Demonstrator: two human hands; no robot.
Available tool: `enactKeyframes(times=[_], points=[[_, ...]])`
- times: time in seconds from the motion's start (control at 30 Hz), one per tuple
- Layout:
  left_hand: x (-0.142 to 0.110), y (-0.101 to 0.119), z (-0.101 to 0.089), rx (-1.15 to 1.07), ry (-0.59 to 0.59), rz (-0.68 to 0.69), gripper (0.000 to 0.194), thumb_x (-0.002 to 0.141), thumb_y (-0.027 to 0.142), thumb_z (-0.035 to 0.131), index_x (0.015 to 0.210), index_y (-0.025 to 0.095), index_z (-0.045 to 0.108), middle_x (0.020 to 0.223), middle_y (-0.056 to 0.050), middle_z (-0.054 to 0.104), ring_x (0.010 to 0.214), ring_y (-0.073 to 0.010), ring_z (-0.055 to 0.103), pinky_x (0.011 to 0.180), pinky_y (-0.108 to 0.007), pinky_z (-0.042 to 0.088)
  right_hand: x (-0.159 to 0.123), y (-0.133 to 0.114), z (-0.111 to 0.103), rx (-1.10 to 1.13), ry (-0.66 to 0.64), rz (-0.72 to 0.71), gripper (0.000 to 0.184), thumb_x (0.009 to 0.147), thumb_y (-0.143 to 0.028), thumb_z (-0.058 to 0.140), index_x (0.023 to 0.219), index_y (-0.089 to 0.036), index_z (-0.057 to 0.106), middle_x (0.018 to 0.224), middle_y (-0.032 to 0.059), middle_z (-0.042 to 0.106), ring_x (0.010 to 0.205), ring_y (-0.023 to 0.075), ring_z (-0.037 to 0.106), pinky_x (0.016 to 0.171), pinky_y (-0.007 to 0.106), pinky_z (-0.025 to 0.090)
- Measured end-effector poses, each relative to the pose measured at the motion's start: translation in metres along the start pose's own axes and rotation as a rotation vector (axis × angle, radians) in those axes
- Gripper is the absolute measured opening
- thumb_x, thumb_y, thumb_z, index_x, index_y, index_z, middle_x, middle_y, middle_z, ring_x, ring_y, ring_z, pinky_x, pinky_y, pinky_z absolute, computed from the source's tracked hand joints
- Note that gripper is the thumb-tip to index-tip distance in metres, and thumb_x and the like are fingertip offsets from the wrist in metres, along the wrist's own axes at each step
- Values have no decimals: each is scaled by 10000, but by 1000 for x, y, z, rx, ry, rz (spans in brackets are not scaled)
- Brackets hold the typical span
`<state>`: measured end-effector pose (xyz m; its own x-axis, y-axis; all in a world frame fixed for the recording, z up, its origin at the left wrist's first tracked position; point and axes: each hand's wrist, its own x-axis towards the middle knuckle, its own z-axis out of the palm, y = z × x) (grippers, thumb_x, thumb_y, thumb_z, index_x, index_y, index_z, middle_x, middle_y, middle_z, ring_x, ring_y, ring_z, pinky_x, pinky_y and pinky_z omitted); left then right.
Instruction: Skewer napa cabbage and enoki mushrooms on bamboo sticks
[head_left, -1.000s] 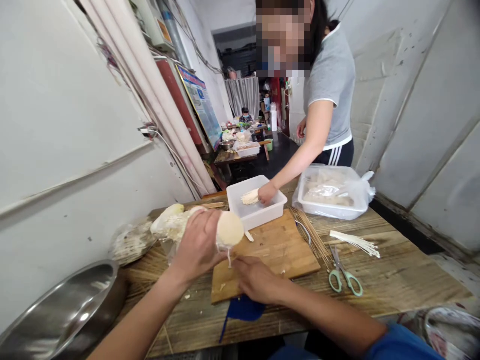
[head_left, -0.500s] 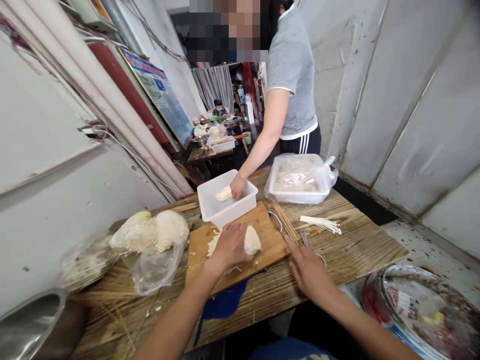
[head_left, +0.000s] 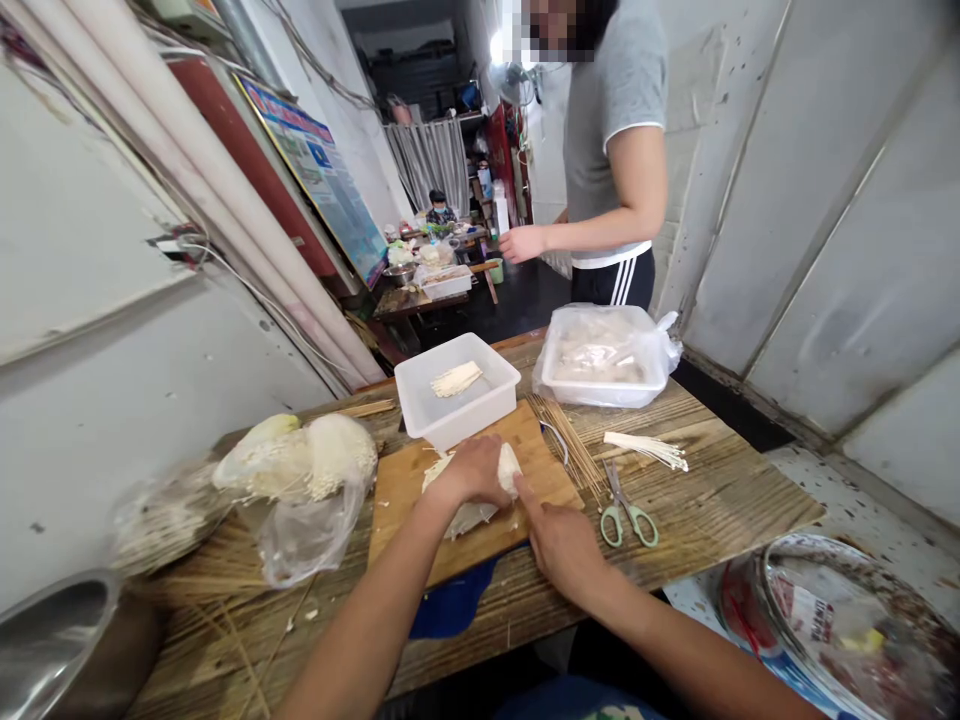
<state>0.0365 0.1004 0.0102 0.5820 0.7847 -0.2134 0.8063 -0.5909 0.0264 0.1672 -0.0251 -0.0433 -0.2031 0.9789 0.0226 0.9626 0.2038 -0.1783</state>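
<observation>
On the wooden cutting board (head_left: 405, 490) lies a pale bunch of enoki mushrooms (head_left: 508, 466), cut end to the right. My left hand (head_left: 480, 470) presses down over the bunch with its fingers curled round it, hiding its middle. At the bunch's right end is my right hand (head_left: 564, 545), fingers drawn together and forefinger pointing at the cut end. Whatever is between those fingers is hidden or too thin to make out. Bamboo skewers (head_left: 574, 445) lie right of the board, beside green-handled scissors (head_left: 628, 508) and a small enoki bundle (head_left: 646, 449).
Behind the board stands a white plastic tub (head_left: 457, 415) with one enoki bundle inside. A bagged tub (head_left: 600, 365) is to its right, and a co-worker (head_left: 611, 150) stands behind. Bagged enoki (head_left: 300, 460) and a metal bowl (head_left: 60, 640) are left; a bucket (head_left: 832, 620) is lower right.
My right hand has moved left from the skewers to the mushroom bunch, uncovering the scissors. The co-worker's hand has left the white tub, leaving the enoki bundle in it.
</observation>
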Motion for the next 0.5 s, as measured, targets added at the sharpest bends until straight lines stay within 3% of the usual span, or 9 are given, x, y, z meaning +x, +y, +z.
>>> enactKeyframes(times=[0.5], points=[[5, -3, -4, -10, -29, 18, 638, 502, 458, 702, 1038, 160, 526, 1075, -139, 631, 989, -333, 608, 856, -389, 472, 10, -12, -5, -10, -34, 25, 675, 826, -92, 425, 1463, -41, 209, 827, 143, 702, 715, 269, 675, 617, 345, 520]])
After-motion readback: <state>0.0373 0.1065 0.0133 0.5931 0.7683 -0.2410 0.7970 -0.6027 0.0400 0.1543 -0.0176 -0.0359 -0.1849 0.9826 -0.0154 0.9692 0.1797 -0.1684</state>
